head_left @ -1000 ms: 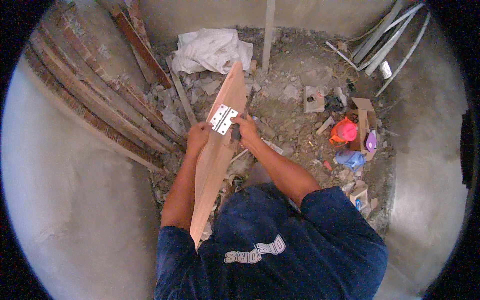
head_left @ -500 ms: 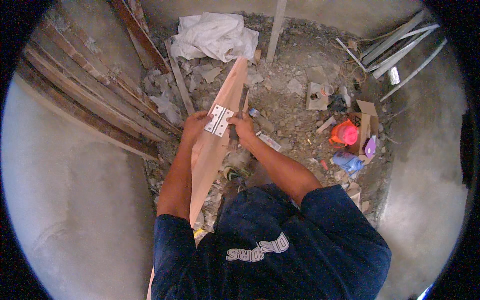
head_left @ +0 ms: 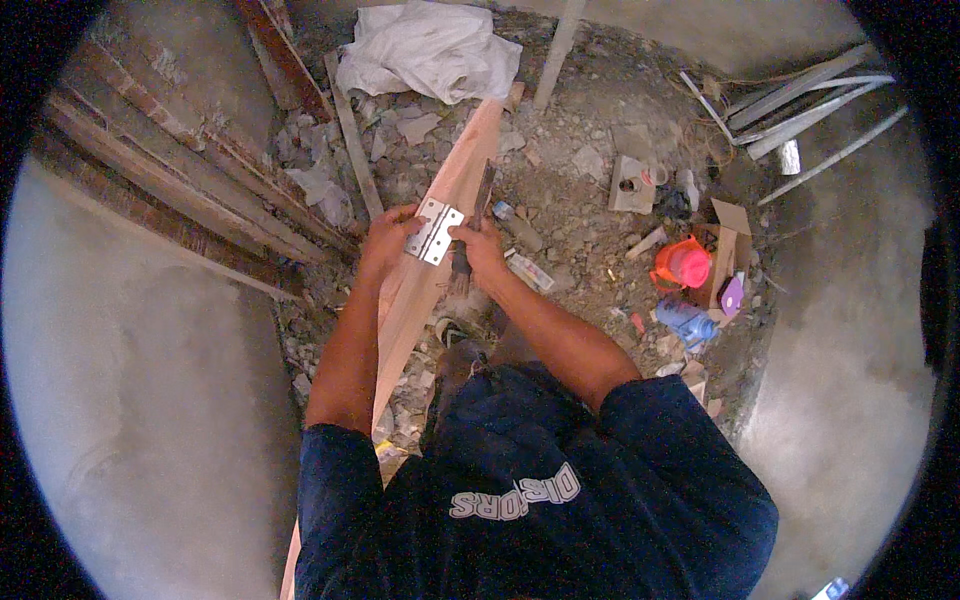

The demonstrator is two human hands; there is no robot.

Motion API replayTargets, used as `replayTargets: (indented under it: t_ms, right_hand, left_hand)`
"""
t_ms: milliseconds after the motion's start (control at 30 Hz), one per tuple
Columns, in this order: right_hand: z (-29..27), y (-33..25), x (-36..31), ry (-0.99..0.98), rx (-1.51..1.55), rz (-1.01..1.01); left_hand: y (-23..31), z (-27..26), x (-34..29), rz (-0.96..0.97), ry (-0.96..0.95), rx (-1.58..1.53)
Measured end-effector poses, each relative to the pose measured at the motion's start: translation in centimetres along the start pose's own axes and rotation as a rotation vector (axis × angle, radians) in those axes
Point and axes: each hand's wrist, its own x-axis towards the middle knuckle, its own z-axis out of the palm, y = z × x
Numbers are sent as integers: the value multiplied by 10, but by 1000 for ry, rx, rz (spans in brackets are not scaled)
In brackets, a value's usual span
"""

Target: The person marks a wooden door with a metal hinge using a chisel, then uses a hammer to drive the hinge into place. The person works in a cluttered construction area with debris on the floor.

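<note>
A silvery butt hinge (head_left: 434,231), opened flat with screw holes in both leaves, lies against a long pale wooden plank (head_left: 408,318). My left hand (head_left: 388,242) grips the hinge's left edge, thumb on top of the leaf. On the opposite edge, the thumb of my right hand (head_left: 484,252) presses the other leaf. A dark, narrow long tool (head_left: 484,190) also sits in my right hand, running alongside the plank; its exact kind is unclear. Both hands are closed, and their fingers underneath are partly hidden.
Rubble covers the ground around my feet. A white sack (head_left: 430,50) lies beyond the plank's far end. To the right are an orange-red container (head_left: 684,264), a blue bottle (head_left: 686,320) and a cardboard box (head_left: 733,250). Timber beams (head_left: 190,190) lean along the left wall.
The hinge and both hands appear slightly higher and further left in view, and the surroundings have shifted a little too. Both hands keep their hold on the hinge.
</note>
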Motion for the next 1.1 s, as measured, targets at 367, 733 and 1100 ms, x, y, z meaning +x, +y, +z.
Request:
replayTargets:
  t_ms: [367,733,1100]
  right_hand:
    - [-1,2,-5,17,-37,-94]
    - [-9,10,10,15,-163,-117]
    - [-3,2,0,-5,-34,-74]
  left_hand:
    - [-7,5,14,46,-59,77]
    - [21,-12,-13,-4,-118,29]
    - [0,2,3,-22,-83,3]
